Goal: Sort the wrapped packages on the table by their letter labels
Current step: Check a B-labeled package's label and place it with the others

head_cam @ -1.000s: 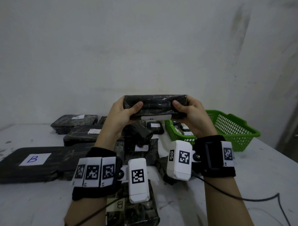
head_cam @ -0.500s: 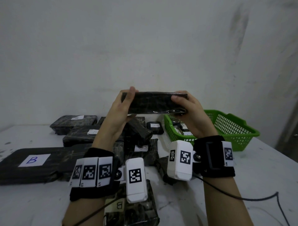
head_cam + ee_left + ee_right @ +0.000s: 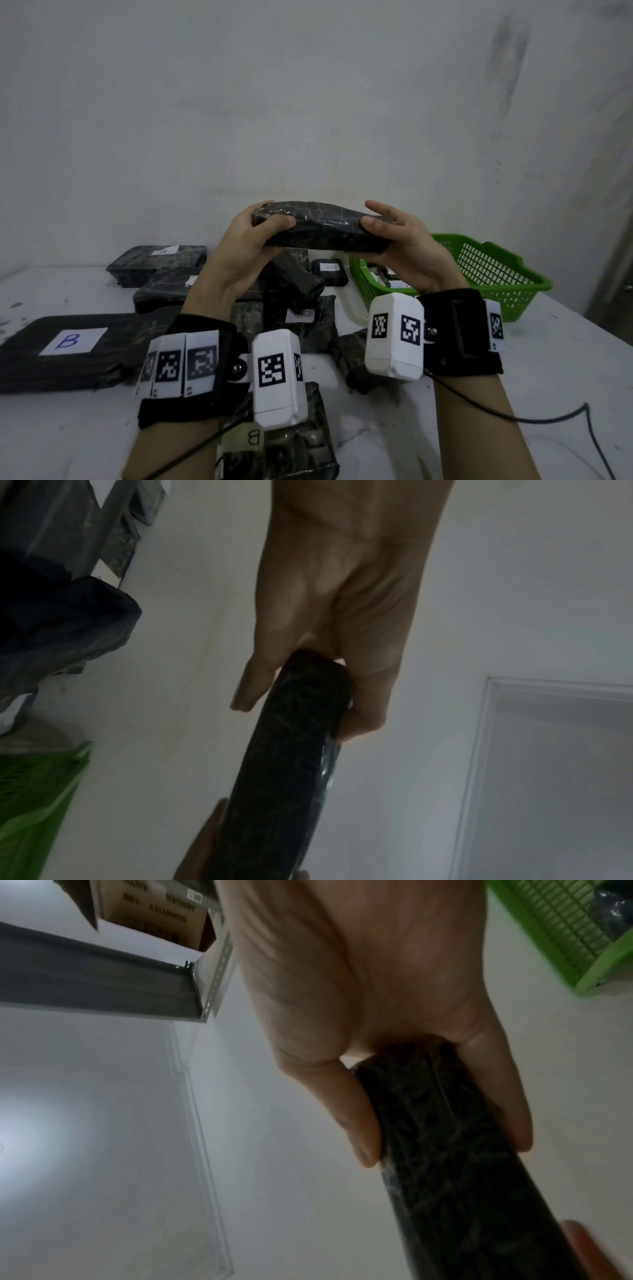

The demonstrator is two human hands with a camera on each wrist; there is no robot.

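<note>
Package [image 3: 320,226] held level, long axis left-right; left hand [image 3: 246,246], right hand [image 3: 404,240] each grasping one end

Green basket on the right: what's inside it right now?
Inside the green basket a few dark wrapped packages with white labels show near its left end. The right hand covers part of them; their letters are unreadable.

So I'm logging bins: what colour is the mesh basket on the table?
Bright green basket; clearest in the head view.
</note>
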